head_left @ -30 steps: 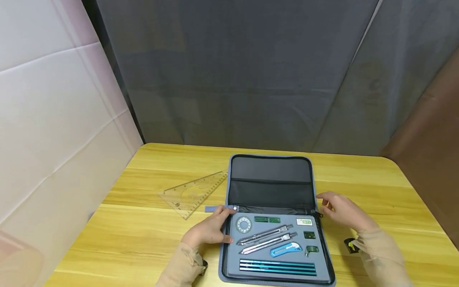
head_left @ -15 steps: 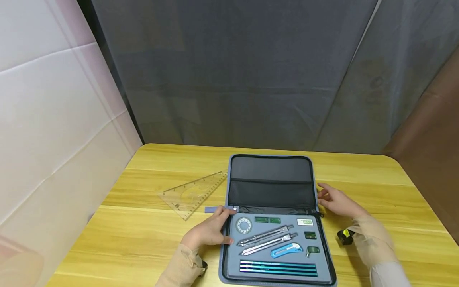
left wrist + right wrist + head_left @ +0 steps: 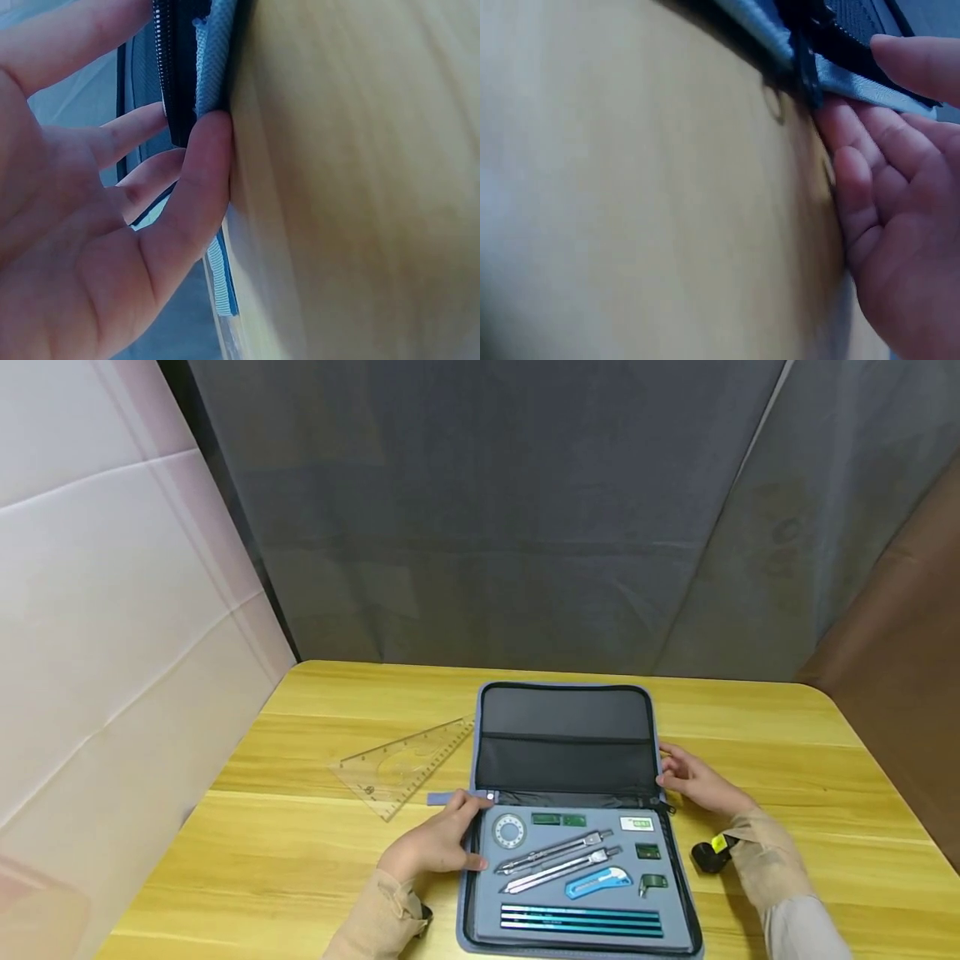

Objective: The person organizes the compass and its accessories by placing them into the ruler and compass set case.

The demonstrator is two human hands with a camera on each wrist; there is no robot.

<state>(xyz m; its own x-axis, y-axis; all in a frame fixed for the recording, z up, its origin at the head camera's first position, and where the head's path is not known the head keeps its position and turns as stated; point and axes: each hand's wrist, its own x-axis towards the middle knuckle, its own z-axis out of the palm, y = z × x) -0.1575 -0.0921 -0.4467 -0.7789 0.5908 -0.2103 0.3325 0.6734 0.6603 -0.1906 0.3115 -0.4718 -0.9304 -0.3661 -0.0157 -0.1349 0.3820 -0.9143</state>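
Observation:
A blue-grey zip case (image 3: 567, 739) lies unfolded on the table, black lining in its lid. Its lower half holds a grey tray (image 3: 540, 883) with two compasses (image 3: 558, 860), a blue utility knife (image 3: 598, 882), several pencils (image 3: 581, 920) and small green pieces. At the left edge near the hinge, my left hand (image 3: 431, 843) holds the case; in the left wrist view one finger (image 3: 202, 165) touches its cloth rim. My right hand (image 3: 701, 783) grips the lid's right edge, fingers (image 3: 844, 124) tucked beneath it and thumb (image 3: 915, 64) above.
A clear set square (image 3: 405, 767) lies left of the case, near the lid's edge. A blue strap (image 3: 440, 798) sticks out at the left hinge. The wooden table (image 3: 262, 860) extends on both sides, with a grey curtain (image 3: 487, 527) behind.
My right hand has shifted up along the lid's right edge, then in against it, its thumb now over the rim. The left hand and the case stay nearly still.

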